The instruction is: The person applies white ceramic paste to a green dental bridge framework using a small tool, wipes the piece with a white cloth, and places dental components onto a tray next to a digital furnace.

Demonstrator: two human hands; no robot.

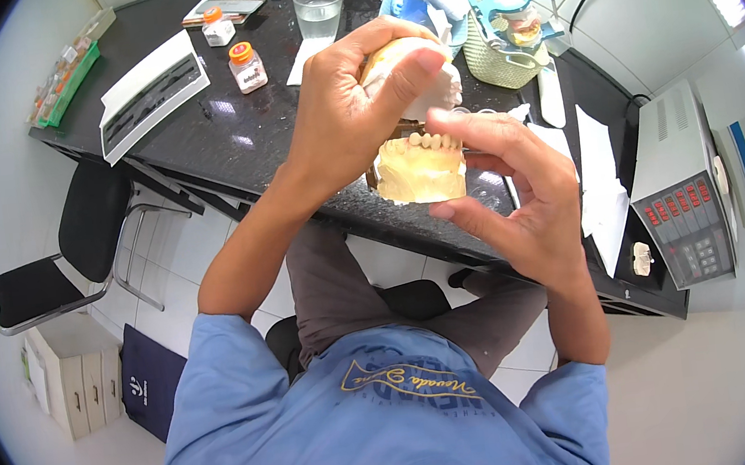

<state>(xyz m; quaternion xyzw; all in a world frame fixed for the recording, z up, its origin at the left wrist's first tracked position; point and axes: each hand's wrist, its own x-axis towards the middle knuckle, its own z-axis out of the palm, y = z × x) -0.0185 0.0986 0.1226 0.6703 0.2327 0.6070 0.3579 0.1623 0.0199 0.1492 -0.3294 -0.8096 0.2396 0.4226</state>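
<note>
My left hand (342, 112) is closed around a white dental cast (446, 91) with a yellowish top, its thumb lying across it. Just below, my right hand (528, 183) grips a yellow dental cast (421, 174) between the fingers above and the thumb near its lower edge. A row of pale teeth (431, 141) lines the upper edge of this yellow cast. The two casts are held close together above the front part of the black table; whether they touch I cannot tell. My fingers hide part of both.
On the black table (168, 127) stand a glass of clear liquid (319, 18), two orange-capped bottles (248, 67) (219, 28), a white tray (153, 97) and a green basket (501, 66) with a blue articulator. A grey device (680, 188) and a small cast (641, 259) are at right. A black chair (95, 218) stands left.
</note>
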